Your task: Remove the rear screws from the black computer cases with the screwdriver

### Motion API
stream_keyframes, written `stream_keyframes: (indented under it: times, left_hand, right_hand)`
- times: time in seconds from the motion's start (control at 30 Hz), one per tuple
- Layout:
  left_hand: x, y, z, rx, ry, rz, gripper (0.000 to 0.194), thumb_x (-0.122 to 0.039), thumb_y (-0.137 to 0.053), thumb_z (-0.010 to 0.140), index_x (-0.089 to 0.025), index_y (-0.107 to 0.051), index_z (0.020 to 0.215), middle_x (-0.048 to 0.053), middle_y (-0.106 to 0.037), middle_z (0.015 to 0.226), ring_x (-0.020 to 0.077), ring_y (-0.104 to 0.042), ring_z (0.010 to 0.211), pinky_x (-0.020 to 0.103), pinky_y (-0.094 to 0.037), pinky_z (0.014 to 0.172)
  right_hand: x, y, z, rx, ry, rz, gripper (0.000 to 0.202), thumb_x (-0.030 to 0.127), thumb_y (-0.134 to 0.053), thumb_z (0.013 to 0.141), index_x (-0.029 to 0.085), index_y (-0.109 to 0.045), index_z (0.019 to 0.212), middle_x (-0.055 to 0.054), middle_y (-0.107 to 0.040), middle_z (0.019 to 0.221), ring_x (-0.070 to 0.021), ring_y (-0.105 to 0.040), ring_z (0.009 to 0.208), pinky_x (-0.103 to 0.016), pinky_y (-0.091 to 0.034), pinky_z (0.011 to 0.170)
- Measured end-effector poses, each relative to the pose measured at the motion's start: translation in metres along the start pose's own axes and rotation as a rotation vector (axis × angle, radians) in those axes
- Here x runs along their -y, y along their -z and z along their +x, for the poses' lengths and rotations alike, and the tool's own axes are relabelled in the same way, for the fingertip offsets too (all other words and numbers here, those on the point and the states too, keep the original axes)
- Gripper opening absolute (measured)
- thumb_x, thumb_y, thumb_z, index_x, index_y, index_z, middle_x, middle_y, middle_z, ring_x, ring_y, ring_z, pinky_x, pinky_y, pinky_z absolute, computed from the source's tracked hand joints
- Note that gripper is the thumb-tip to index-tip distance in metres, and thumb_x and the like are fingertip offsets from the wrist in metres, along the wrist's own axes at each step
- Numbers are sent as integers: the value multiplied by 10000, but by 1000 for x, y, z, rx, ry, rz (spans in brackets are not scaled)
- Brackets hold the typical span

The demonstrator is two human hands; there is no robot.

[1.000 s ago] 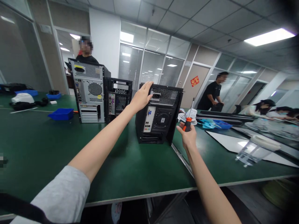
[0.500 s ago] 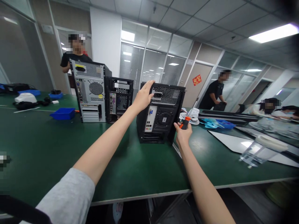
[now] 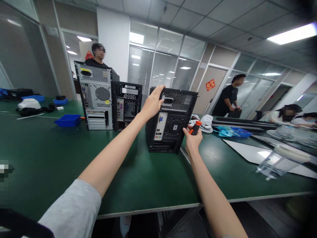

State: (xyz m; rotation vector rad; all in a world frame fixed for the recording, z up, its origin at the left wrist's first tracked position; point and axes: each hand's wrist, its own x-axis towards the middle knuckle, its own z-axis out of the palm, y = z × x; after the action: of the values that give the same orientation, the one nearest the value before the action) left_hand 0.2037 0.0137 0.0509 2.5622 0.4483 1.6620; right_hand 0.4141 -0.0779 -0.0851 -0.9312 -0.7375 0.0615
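Note:
A black desktop computer case (image 3: 174,120) stands upright on the green table (image 3: 153,178), its rear side with ports and vents facing me. Over its top left edge my left hand (image 3: 153,100) lies gripping, fingers on top and thumb against the rear face. My right hand (image 3: 193,140) is closed around a screwdriver (image 3: 195,128) with an orange and black handle, beside the case's right edge. The fingertips there reach or nearly reach the case. The screwdriver's shaft is hard to make out.
Left of the case stand a silver-backed computer case (image 3: 99,96) and an open black case (image 3: 128,104). A blue tray (image 3: 68,121) lies farther left. At the right are light blue gloves (image 3: 226,131), white panels (image 3: 241,150) and a clear container (image 3: 278,163). Several people are across the table.
My right hand has shifted slightly left with the screwdriver, and the dark panel at the case's right side sits closer in. A person behind the silver-backed case has moved right.

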Motion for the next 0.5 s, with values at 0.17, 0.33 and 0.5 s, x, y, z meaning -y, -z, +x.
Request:
stream_keyframes:
  times: [0.17, 0.33, 0.5]
  left_hand:
    - [-2, 2, 0, 13, 22, 1, 564, -103, -456, 848, -204, -358, 1394, 119, -378, 1507, 269, -320, 1416, 500, -264, 1180]
    - [-2, 1, 1, 3, 21, 14, 582, -84, -460, 829, -192, -358, 1392, 129, -380, 1504, 259, -335, 1409, 488, -263, 1181]
    - [-1, 0, 1, 6, 15, 16, 579, -86, -450, 835, -191, -352, 1396, 133, -372, 1507, 260, -336, 1408, 490, -267, 1179]
  right_hand:
    - [13, -10, 6, 1, 38, 58, 402, 244, -794, 512, 178, -577, 843, -26, -697, 901, -178, -676, 869, -418, -516, 934]
    - [18, -11, 10, -3, 60, 70, 401, 240, -798, 493, 182, -567, 815, -20, -693, 846, -183, -676, 839, -436, -525, 919]
    - [20, -11, 12, 14, 68, 60, 396, 236, -805, 482, 169, -587, 806, -21, -687, 821, -182, -671, 809, -434, -535, 890]
